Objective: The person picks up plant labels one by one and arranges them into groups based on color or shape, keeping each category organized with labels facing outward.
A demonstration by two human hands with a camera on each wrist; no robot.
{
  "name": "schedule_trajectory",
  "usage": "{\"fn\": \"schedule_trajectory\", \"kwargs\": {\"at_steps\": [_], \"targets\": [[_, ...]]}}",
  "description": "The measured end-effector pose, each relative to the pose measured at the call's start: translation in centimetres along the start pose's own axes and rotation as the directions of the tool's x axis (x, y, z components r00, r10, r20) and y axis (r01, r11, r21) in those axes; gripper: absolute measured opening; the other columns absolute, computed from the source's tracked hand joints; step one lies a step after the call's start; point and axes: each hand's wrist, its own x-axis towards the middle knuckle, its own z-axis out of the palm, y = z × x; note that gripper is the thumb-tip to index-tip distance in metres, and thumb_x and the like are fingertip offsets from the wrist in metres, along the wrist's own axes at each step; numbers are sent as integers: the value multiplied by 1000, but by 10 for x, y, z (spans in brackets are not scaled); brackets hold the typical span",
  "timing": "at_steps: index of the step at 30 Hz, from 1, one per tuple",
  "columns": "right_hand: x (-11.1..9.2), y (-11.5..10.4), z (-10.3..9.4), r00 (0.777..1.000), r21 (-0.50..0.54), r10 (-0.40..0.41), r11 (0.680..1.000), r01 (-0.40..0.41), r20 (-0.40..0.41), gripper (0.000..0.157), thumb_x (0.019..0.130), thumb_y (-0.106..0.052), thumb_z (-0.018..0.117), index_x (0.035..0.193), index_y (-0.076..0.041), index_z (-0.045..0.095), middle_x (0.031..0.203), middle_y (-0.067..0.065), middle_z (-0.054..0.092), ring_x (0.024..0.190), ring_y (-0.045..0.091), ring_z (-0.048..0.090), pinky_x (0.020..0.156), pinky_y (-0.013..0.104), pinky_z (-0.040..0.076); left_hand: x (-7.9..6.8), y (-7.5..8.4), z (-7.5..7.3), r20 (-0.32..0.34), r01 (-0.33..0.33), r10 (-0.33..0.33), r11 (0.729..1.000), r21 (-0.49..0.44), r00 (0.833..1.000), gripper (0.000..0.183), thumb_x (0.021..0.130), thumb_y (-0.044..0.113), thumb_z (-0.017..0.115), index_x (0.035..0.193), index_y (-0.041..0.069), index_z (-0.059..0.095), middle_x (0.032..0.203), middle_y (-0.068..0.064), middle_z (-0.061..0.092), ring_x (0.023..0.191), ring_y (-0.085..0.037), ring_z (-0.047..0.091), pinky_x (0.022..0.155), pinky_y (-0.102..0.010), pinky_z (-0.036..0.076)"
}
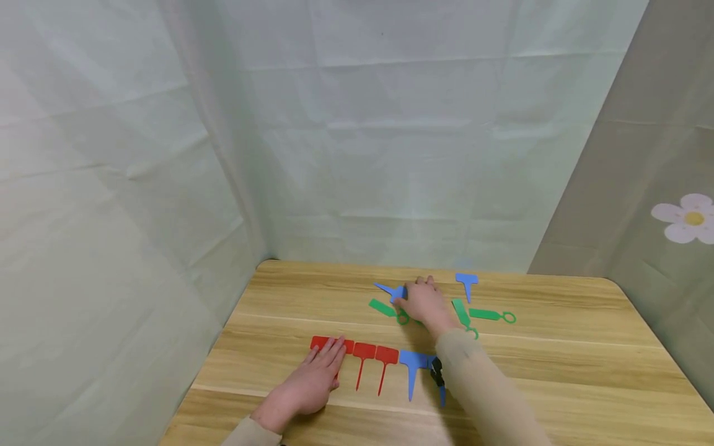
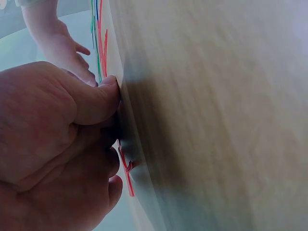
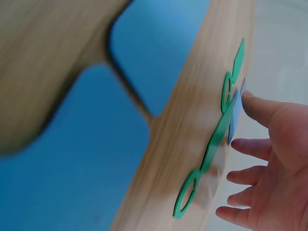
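Observation:
My left hand (image 1: 312, 381) rests with fingers extended on the leftmost red plant label (image 1: 319, 341), hiding much of it. Two more red labels (image 1: 364, 351) continue that row, followed by a blue T-shaped label (image 1: 413, 359) and another partly covered by my right wrist. Farther back, my right hand (image 1: 425, 303) reaches over a blue T-shaped label (image 1: 397, 293) lying on its side. In the right wrist view, the thumb is at that blue label (image 3: 236, 113) and the other fingers are spread. A green ring-ended label (image 3: 216, 139) lies partly beneath its edge.
Another green label (image 1: 382, 308) lies left of my right hand. Two more green labels (image 1: 484, 314) and a blue T-shaped label (image 1: 467, 279) lie right of it. The wooden table (image 1: 558, 359) meets pale cloth walls (image 1: 390, 186) at the back and sides.

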Motion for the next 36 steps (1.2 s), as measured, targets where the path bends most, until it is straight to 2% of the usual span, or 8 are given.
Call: {"fn": "schedule_trajectory", "kwargs": {"at_steps": [5, 10, 18, 28, 36], "targets": [[5, -7, 3, 999, -30, 38, 999, -39, -34, 63, 101, -45, 75, 145, -2, 65, 156, 32, 48, 154, 57, 27, 117, 68, 38, 1, -1, 0, 5, 6, -6, 1000, 3, 1000, 64, 109, 17, 60, 164, -3, 36, 176, -17, 23, 162, -39, 21, 127, -62, 22], [9, -9, 4, 995, -66, 70, 995, -75, -77, 58, 97, -46, 80, 134, -3, 72, 151, 30, 54, 153, 57, 30, 115, 68, 41, 1, -1, 1, 6, 3, -3, 1000, 6, 1000, 64, 109, 17, 60, 164, -3, 36, 176, -16, 23, 162, -39, 20, 127, -62, 22], [12, -11, 7, 987, -62, 106, 992, -114, -123, 63, 91, -47, 85, 134, -3, 72, 150, 29, 57, 152, 55, 33, 115, 68, 40, 0, 0, -1, 13, 11, -10, 1000, -7, 1000, 64, 109, 18, 60, 164, -3, 36, 176, -16, 24, 162, -38, 20, 128, -61, 21], [20, -10, 13, 982, -55, 160, 985, -166, -100, 69, 88, -51, 87, 136, -3, 71, 155, 30, 52, 155, 54, 26, 118, 69, 35, -3, -1, -3, 8, 6, -6, 1000, -16, 1000, 63, 108, 16, 61, 163, -4, 37, 175, -17, 25, 161, -40, 22, 127, -62, 22], [19, -16, 5, 980, -71, 185, 979, -190, -75, 67, 88, -48, 88, 132, -1, 73, 155, 30, 52, 156, 54, 25, 118, 70, 35, 0, -2, -2, 4, -9, 9, 1000, -16, 1000, 63, 109, 17, 60, 163, -5, 37, 175, -18, 25, 161, -40, 22, 127, -62, 22]]}}
